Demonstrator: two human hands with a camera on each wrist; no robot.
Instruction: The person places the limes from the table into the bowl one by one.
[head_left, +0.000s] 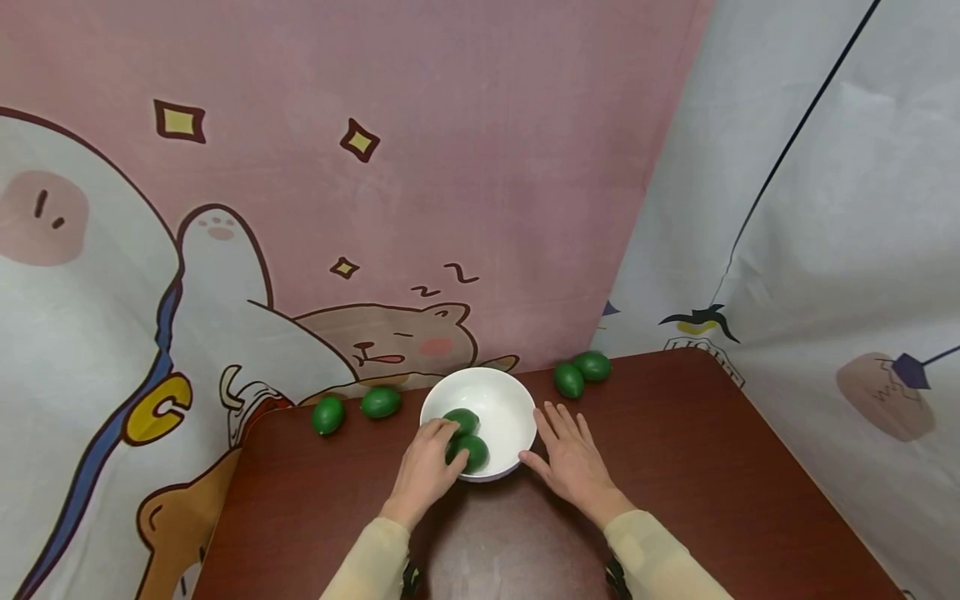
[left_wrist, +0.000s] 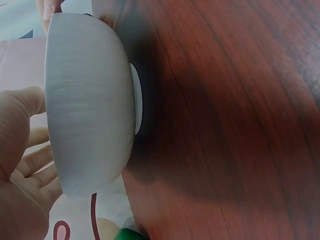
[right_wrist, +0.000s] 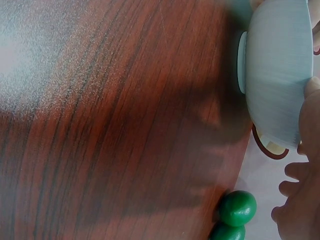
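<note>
A white bowl stands near the table's back edge with green limes grouped at the left inside it. My left hand reaches over the bowl's left rim. Its thumb and fingers lie against the limes, but whether they grip one cannot be made out. In the left wrist view the bowl's wall hides the fingertips. At the right rim my right hand has its fingers spread and holds nothing. From the right wrist, that hand appears close beside the bowl.
Two limes, a left one and its neighbour, lie left of the bowl. Two more, a front lime and a back lime, touch at the back right. A printed cloth hangs behind the brown table.
</note>
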